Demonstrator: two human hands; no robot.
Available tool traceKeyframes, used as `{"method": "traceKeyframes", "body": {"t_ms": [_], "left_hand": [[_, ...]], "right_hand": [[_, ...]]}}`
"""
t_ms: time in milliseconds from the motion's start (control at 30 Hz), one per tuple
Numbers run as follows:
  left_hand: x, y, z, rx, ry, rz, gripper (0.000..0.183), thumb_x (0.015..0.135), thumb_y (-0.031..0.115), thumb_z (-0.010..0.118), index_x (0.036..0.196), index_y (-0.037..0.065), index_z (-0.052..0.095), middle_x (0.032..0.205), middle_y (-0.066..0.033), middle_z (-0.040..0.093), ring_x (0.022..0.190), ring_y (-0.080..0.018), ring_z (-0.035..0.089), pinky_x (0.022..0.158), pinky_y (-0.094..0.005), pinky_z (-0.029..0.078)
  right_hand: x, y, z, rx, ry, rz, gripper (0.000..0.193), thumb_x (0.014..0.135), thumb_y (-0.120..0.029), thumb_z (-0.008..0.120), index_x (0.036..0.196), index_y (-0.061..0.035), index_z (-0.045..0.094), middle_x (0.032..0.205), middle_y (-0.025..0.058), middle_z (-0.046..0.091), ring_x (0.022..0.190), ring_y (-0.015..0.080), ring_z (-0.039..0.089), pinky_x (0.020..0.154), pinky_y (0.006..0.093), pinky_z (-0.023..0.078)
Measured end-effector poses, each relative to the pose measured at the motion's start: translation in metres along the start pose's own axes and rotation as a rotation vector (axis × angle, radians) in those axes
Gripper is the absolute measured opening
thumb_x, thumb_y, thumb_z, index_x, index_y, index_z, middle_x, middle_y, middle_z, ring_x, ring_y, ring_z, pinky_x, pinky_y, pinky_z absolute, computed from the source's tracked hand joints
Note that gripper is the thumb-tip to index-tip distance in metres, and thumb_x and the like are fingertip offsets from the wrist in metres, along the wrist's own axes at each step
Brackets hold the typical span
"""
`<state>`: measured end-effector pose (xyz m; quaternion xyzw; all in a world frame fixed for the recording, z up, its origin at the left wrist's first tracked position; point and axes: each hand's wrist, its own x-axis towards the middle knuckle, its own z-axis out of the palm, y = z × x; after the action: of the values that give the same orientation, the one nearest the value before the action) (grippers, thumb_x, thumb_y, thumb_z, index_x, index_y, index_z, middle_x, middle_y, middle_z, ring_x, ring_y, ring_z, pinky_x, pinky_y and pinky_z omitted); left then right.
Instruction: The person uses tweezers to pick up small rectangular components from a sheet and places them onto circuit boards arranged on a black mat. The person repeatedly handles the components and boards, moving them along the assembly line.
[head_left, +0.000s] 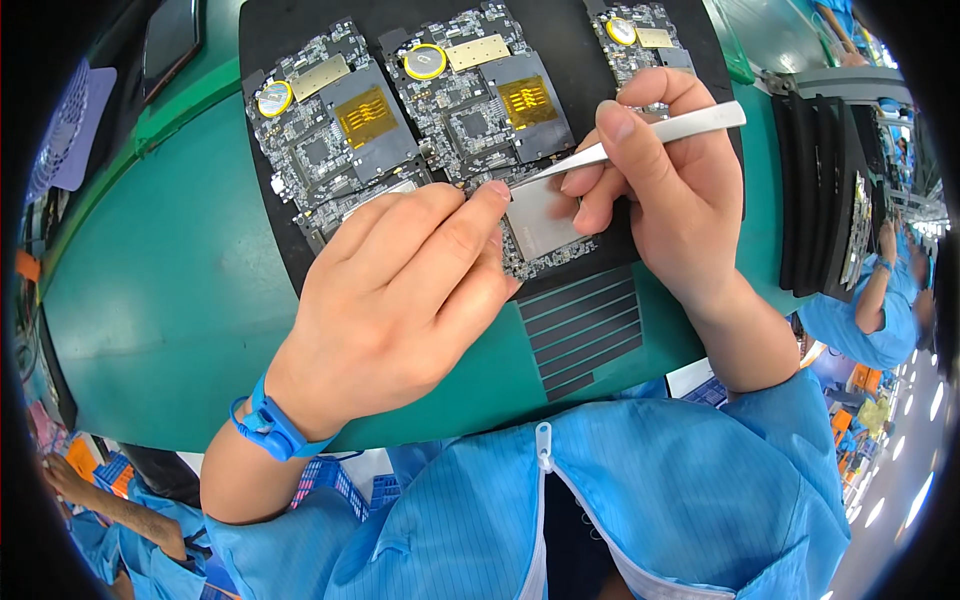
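My right hand (690,200) grips a pair of metal tweezers (690,122), their thin points slanting down to the left onto the middle circuit board (475,125). The points meet the board beside a flat silver plate (540,220) on its near half. My left hand (395,290), a blue wrist strap (272,425) on its wrist, has its fingers bent over this board; the index fingertip presses next to the tweezer points and the thumb lies at the board's near edge. Yellow-ringed coin cell (425,61) and amber tape (527,102) sit on the board's far half.
A similar circuit board (320,150) lies to the left and another (645,40) at the far right, all on a black pad (565,50). Black strips (585,335) lie on the green table mat (160,300). Black trays (830,190) stand at right. Co-workers in blue work at both sides.
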<state>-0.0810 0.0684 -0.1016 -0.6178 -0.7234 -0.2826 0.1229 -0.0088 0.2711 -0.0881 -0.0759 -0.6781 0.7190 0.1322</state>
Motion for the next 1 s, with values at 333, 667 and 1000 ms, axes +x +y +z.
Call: {"method": "traceKeyframes", "body": {"t_ms": [333, 667, 1000], "left_hand": [[-0.005, -0.001, 0.002, -0.022, 0.051, 0.028, 0.036, 0.058, 0.008, 0.077, 0.090, -0.004, 0.064, 0.104, -0.0148, 0.063, 0.089, -0.0287, 0.062, 0.070, -0.0360, 0.052], [-0.008, 0.000, 0.005, 0.012, 0.144, 0.067, 0.030, 0.060, 0.007, 0.077, 0.085, -0.004, 0.065, 0.089, -0.0134, 0.066, 0.086, -0.0288, 0.064, 0.068, -0.0353, 0.054], [-0.008, 0.008, 0.003, 0.047, 0.148, 0.140, 0.028, 0.061, 0.006, 0.076, 0.085, -0.003, 0.066, 0.089, -0.0128, 0.065, 0.082, -0.0265, 0.063, 0.066, -0.0330, 0.053]], "right_hand": [[-0.015, 0.006, -0.003, -0.266, -0.166, -0.529, 0.006, 0.087, 0.003, 0.058, 0.086, 0.0042, 0.053, 0.072, 0.0099, 0.062, 0.059, 0.0108, 0.061, 0.050, 0.0210, 0.048], [-0.014, 0.017, 0.003, -0.418, -0.183, -0.592, 0.007, 0.084, 0.003, 0.062, 0.085, 0.0042, 0.055, 0.072, 0.0121, 0.063, 0.058, 0.0158, 0.061, 0.050, 0.0259, 0.047], [-0.039, -0.017, -0.009, -0.268, -0.153, -0.378, 0.017, 0.094, -0.006, 0.050, 0.103, -0.0019, 0.037, 0.076, 0.0185, 0.063, 0.052, 0.0145, 0.059, 0.047, 0.0223, 0.048]]}}
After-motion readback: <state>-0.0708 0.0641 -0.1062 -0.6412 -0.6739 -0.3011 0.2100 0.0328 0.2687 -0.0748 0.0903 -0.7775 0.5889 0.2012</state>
